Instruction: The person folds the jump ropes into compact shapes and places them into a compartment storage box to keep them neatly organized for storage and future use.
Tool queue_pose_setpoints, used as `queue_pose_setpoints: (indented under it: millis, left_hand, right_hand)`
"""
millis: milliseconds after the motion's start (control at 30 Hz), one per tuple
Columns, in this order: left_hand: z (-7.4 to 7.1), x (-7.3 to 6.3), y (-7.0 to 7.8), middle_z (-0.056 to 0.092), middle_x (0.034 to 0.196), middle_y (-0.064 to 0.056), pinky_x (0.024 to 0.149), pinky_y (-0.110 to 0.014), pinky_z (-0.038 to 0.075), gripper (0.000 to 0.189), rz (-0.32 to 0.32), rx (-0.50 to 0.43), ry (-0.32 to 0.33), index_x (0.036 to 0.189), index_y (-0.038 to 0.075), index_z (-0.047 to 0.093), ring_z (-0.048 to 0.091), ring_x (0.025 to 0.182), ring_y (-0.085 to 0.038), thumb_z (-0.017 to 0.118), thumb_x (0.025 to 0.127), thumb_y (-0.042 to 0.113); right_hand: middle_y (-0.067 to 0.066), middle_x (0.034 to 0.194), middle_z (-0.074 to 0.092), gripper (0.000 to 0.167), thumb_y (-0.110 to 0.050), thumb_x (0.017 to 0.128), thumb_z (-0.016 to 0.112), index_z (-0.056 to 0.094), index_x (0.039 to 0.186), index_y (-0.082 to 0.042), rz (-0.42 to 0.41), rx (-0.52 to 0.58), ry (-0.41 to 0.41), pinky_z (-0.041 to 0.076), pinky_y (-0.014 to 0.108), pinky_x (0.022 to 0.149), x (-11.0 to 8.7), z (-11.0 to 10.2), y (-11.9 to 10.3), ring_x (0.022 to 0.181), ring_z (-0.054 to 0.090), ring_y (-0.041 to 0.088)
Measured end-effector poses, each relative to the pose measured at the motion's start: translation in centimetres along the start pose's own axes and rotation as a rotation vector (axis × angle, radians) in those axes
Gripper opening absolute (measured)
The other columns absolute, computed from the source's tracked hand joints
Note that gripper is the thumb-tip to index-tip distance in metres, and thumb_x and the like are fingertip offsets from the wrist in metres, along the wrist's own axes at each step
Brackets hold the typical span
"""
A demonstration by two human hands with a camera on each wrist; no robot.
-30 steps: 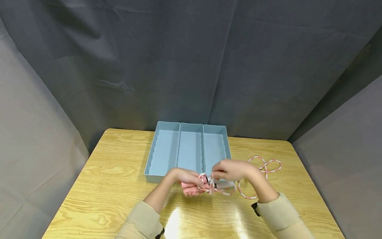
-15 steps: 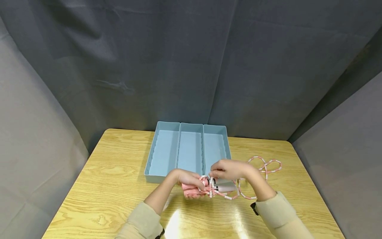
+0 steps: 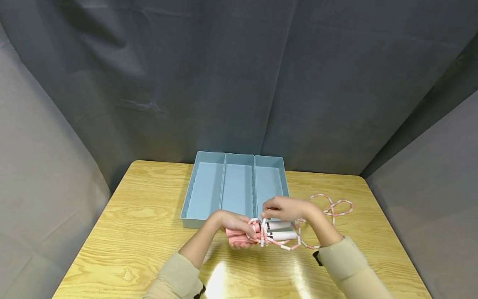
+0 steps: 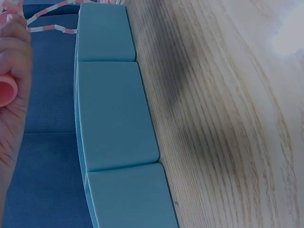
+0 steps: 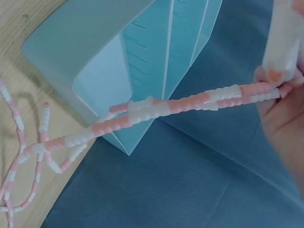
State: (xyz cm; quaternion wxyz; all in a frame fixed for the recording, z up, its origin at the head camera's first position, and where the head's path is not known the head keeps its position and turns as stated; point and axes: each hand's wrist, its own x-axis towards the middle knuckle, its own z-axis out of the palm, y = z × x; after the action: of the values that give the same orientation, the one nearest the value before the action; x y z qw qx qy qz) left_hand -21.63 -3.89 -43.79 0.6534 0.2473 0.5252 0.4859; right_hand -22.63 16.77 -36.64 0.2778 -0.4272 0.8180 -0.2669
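Observation:
A beaded skipping rope (image 5: 190,101) in pink and white has two handles (image 3: 282,235), pink at one end and white at the other. My left hand (image 3: 237,225) grips both handles side by side above the table, in front of the tray. In the left wrist view the fingers of this left hand (image 4: 15,64) curl round a handle with a round pink end (image 4: 6,90). Some beaded cord lies wrapped across the handles. Above them, my right hand (image 3: 285,208) pinches the cord with bent fingers; part of that pinch is hidden.
A blue-grey tray (image 3: 189,199) with three long compartments stands just behind the hands. Loose loops of the cord (image 3: 351,203) lie on the wooden table (image 3: 123,232) at the right. A dark curtain (image 3: 224,83) hangs behind the table.
My right hand has shifted slightly left and up with the cord. The white ends of the handles show more clearly now. My left hand keeps its grip in nearly the same place.

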Motion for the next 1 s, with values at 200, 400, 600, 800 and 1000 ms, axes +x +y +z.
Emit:
queue_pose_setpoints:
  millis: [200, 400, 600, 800, 1000]
  left_hand:
    - [0.2, -0.2, 0.1, 0.047, 0.057, -0.004, 0.041, -0.019, 0.035, 0.019, 0.025, -0.003, -0.032, 0.086, -0.002, 0.049, 0.041, 0.043, -0.01, 0.04, 0.091, 0.014]
    - [0.2, -0.3, 0.1, 0.047, 0.058, -0.004, 0.041, -0.02, 0.034, 0.018, 0.061, -0.007, -0.062, 0.09, 0.0, 0.051, 0.04, 0.044, -0.01, 0.037, 0.091, 0.013]
    - [0.1, -0.3, 0.1, 0.047, 0.058, -0.003, 0.041, -0.02, 0.034, 0.02, 0.075, -0.001, -0.102, 0.087, -0.002, 0.046, 0.04, 0.044, -0.01, 0.037, 0.091, 0.015]
    - [-0.1, -0.4, 0.0, 0.047, 0.058, -0.003, 0.041, -0.02, 0.034, 0.022, 0.093, 0.011, -0.126, 0.087, -0.003, 0.046, 0.04, 0.045, -0.01, 0.037, 0.091, 0.016]
    - [0.0, -0.7, 0.2, 0.047, 0.059, -0.004, 0.04, -0.02, 0.034, 0.021, 0.12, 0.01, -0.128, 0.087, 0.0, 0.048, 0.041, 0.044, -0.01, 0.035, 0.091, 0.015]
  right_hand:
    - [-0.009, 0.064, 0.042, 0.026, -0.024, 0.096, 0.046, 0.057, 0.076, -0.011, 0.002, 0.046, 0.0, 0.033, 0.018, 0.052, 0.0, 0.0, 0.4, 0.052, 0.035, 0.002]
    - [-0.008, 0.064, 0.043, 0.027, -0.023, 0.096, 0.045, 0.057, 0.076, -0.009, -0.035, 0.097, 0.007, 0.034, 0.018, 0.053, 0.0, 0.2, 1.2, 0.053, 0.036, 0.002]
    - [-0.01, 0.063, 0.04, 0.027, -0.022, 0.096, 0.046, 0.056, 0.075, -0.009, -0.059, 0.141, 0.003, 0.033, 0.017, 0.052, 0.2, 0.4, 1.9, 0.053, 0.035, 0.001]
    - [0.01, 0.062, 0.045, 0.028, -0.02, 0.096, 0.045, 0.055, 0.076, -0.004, -0.076, 0.179, 0.006, 0.034, 0.017, 0.052, 0.2, 0.6, 2.5, 0.056, 0.037, 0.001]
    - [0.016, 0.062, 0.043, 0.028, -0.017, 0.097, 0.044, 0.053, 0.074, -0.004, -0.083, 0.237, -0.001, 0.033, 0.016, 0.052, 0.2, 0.7, 2.9, 0.056, 0.037, 0.002]
